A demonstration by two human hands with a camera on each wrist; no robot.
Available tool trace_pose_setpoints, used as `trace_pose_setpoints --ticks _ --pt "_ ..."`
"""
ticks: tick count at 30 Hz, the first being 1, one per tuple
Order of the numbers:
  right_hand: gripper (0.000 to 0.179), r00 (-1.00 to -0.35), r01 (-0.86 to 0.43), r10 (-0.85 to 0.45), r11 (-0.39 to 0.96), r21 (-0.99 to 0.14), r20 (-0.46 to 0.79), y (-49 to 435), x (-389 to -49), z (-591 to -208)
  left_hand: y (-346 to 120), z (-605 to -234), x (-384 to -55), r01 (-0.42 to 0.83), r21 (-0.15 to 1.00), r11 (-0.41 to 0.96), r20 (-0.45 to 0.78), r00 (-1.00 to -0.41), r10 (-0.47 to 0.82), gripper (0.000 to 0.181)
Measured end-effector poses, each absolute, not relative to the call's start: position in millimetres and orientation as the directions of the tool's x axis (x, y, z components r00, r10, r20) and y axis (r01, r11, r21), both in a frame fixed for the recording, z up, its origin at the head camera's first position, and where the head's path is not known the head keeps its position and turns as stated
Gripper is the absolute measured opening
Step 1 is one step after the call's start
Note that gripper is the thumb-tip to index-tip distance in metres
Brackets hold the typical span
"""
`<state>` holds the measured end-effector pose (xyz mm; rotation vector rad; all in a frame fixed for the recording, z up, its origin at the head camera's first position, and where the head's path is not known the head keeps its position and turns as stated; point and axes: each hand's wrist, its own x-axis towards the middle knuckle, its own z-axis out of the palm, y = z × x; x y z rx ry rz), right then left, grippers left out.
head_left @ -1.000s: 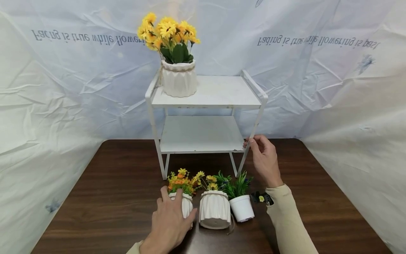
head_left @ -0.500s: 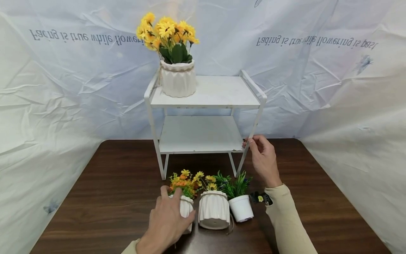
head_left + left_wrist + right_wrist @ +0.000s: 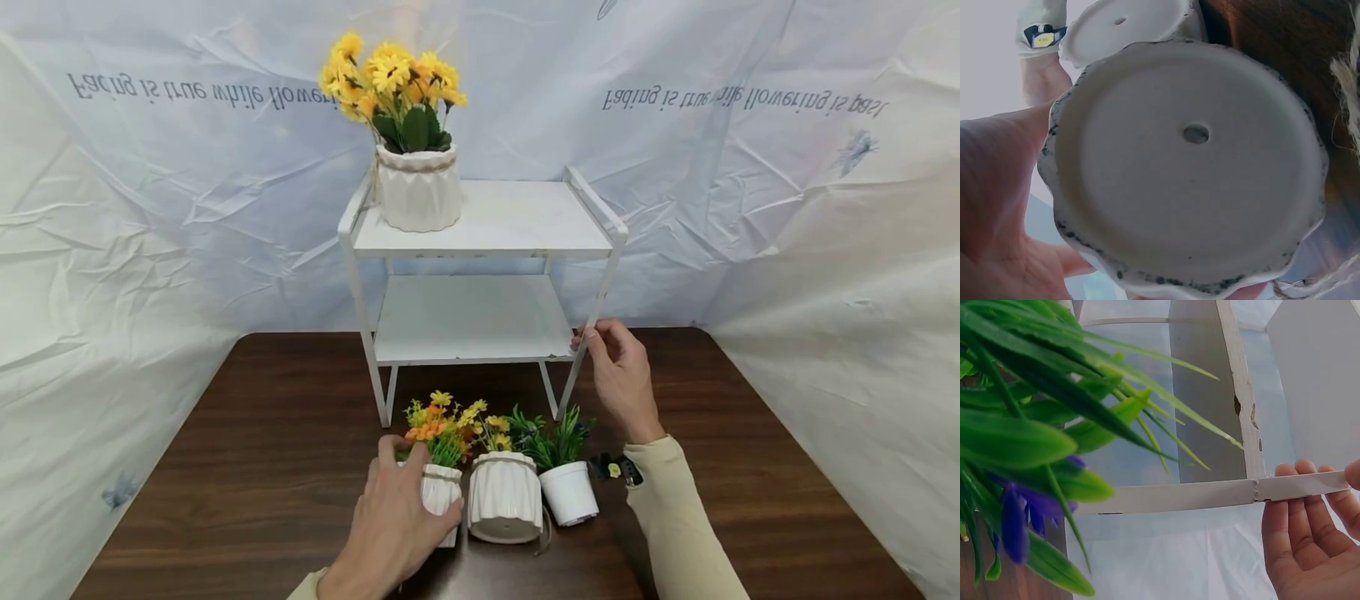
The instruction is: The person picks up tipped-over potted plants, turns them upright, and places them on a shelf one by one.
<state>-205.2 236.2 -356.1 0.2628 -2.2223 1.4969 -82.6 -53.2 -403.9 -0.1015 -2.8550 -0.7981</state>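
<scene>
My left hand (image 3: 397,521) grips a white fluted flowerpot (image 3: 441,493) with orange and yellow flowers, fingers over its far left side and thumb on its right. The left wrist view shows the scalloped base of that pot (image 3: 1147,187), with one drain hole, facing the camera. Thumb and curled fingers of my right hand (image 3: 624,375) hold the right front leg (image 3: 573,379) of a white two-tier shelf, near the lower board (image 3: 472,321). In the right wrist view, the fingers wrap round this leg (image 3: 1179,495).
Right of the held pot lies a second fluted pot (image 3: 505,498) with yellow flowers, its base toward me. Beside it leans a smooth white pot (image 3: 568,493) with green leaves. Another fluted pot (image 3: 420,193) of yellow flowers stands on the top board's left. All are on a dark table (image 3: 225,483).
The held flowerpot and its flowers have shifted slightly right, closer to the middle pot, with the left hand still around it. My right hand has kept its hold on the shelf leg.
</scene>
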Motion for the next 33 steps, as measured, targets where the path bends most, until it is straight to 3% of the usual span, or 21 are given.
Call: trace_pose_setpoints --ticks 33 --pt "0.031 -0.881 -0.395 0.097 0.391 -0.831 0.464 234.2 -203.6 -354.6 -50.4 -381.2 -92.0 0.261 0.430 0.864 0.506 -0.863 0.009 0.052"
